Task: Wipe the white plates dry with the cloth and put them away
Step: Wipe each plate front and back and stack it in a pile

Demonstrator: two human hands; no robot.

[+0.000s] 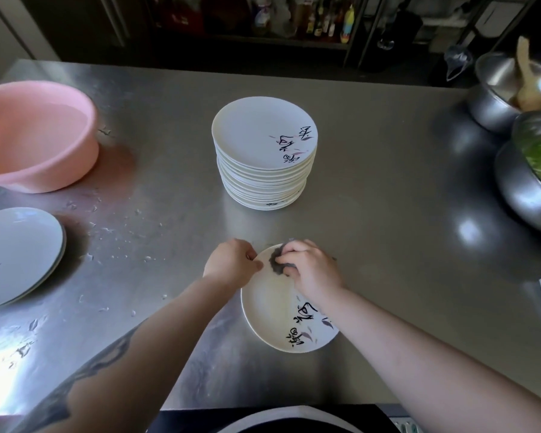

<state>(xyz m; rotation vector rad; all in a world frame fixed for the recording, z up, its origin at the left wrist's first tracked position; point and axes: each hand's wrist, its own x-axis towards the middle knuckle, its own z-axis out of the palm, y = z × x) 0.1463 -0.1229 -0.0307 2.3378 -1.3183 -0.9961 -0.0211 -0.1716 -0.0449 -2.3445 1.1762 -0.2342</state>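
On the left side of the steel table sits a pink tub, and near it, by the left edge, lie a few white plates with water drops on the table around them; these look like the ones not wiped yet. In the middle, close to the person, one plate is held just above the table. The left hand pinches its far-left rim with curled fingers. The right hand is closed around a dark cloth and presses it on the far part of the plate. Straight ahead of both hands, farther from the person, stands the tall stack of plates. I think the wiped plate goes there next, so the move is straight forward, away from the body. Both hands are about equally near the stack. On the far right are metal bowls, one holding green leaves.
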